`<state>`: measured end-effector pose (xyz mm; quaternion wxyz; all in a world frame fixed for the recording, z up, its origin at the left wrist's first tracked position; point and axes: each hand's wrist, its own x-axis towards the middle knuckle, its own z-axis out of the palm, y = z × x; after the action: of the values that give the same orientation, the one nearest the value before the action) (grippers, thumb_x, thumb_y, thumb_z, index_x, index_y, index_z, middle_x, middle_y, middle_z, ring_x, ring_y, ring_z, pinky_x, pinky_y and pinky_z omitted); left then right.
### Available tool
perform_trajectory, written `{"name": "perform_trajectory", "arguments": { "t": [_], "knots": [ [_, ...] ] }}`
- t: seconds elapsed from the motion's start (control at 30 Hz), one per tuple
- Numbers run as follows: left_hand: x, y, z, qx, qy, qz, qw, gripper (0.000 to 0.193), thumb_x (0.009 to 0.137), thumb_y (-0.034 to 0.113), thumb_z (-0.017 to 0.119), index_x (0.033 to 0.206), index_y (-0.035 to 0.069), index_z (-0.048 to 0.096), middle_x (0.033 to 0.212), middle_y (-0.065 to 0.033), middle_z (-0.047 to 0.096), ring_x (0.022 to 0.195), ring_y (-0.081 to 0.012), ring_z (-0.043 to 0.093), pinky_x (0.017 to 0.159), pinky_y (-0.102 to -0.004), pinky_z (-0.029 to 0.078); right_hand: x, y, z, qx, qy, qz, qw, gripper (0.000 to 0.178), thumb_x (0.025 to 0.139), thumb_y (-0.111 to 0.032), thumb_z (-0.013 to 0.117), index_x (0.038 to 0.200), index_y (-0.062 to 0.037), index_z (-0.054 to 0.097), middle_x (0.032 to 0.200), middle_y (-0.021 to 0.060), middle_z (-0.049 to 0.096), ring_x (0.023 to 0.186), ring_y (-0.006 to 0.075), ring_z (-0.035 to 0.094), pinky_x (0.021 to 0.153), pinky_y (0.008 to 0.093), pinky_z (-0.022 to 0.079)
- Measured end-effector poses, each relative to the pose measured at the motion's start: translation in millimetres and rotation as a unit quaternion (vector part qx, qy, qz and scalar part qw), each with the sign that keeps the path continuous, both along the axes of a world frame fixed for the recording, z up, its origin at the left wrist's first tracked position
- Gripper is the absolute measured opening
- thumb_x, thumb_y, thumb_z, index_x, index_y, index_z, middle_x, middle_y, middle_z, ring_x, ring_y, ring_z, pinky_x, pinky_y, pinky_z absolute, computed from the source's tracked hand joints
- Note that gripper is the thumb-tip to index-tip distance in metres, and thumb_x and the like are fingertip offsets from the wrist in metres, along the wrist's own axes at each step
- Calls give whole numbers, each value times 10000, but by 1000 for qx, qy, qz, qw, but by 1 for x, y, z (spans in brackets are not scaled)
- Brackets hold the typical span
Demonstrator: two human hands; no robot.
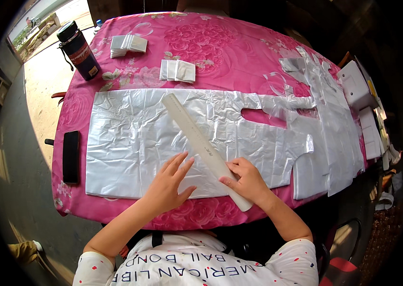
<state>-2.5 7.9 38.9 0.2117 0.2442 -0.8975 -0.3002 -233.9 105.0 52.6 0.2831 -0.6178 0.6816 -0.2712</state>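
Note:
My right hand (245, 180) grips a long pale ruler (196, 138) near its lower end. The ruler slants up and to the left above a white plastic bag (120, 143), which lies flat and creased across the table. My left hand (170, 183) hovers over or rests on the bag's near part, its fingers spread and nothing in them; whether it touches the plastic I cannot tell. Handle-shaped cut-outs show at the bag's right end. More crumpled white bags (337, 138) lie beside it at the right, partly overlapping.
The table wears a pink floral cloth (201, 40). Small stacks of folded white packets (177, 71) sit beyond the bag. At the far left stands a dark flask (78, 51); a black phone (71, 157) lies at the left edge. White boxes (354, 86) line the right side.

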Motion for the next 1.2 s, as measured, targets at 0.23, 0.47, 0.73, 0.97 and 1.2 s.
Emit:
{"name": "perform_trajectory", "arguments": {
  "t": [0.23, 0.47, 0.73, 0.97, 1.2],
  "knots": [
    [-64, -6, -12, -59, -47, -72, 995, 824, 724, 349, 729, 1402, 139, 309, 1463, -252, 126, 1327, -454, 187, 1041, -484, 296, -57, 23, -31, -83, 242, 69, 964, 538, 874, -398, 524, 1302, -76, 466, 1388, 140, 386, 1289, 320, 335, 1038, 401, 302],
    [-87, 2, -17, -53, -36, -63, 996, 768, 757, 408, 677, 1390, 140, 334, 1458, -275, 108, 1338, -454, 162, 1050, -485, 278, -220, 68, -45, -42, 360, -184, 913, 455, 901, -251, 482, 1293, -21, 455, 1365, 173, 409, 1262, 325, 378, 1048, 401, 298],
    [-92, 6, -14, -55, -40, -81, 994, 701, 752, 407, 671, 1341, 126, 417, 1458, -270, 126, 1348, -437, 154, 1045, -462, 295, -287, 121, -62, -21, 282, -403, 870, 388, 918, -178, 429, 1242, 24, 495, 1342, 167, 444, 1246, 303, 407, 1040, 348, 318],
    [-93, 8, -12, -65, -36, -79, 994, 667, 751, 409, 660, 1318, 127, 450, 1462, -249, 143, 1350, -423, 170, 1027, -451, 330, -292, 152, -62, -55, 310, -423, 850, 319, 857, -123, 525, 1139, 16, 582, 1189, 139, 583, 1103, 274, 547, 940, 335, 422],
    [-97, 11, -11, -68, -30, -106, 992, 657, 753, 404, 654, 1312, 123, 454, 1461, -234, 170, 1352, -413, 171, 1031, -446, 331, -262, 131, -17, -146, 261, -432, 851, 71, 805, -36, 607, 802, 14, 557, 878, 64, 647, 814, 174, 610, 725, 278, 474]
  ]
}}
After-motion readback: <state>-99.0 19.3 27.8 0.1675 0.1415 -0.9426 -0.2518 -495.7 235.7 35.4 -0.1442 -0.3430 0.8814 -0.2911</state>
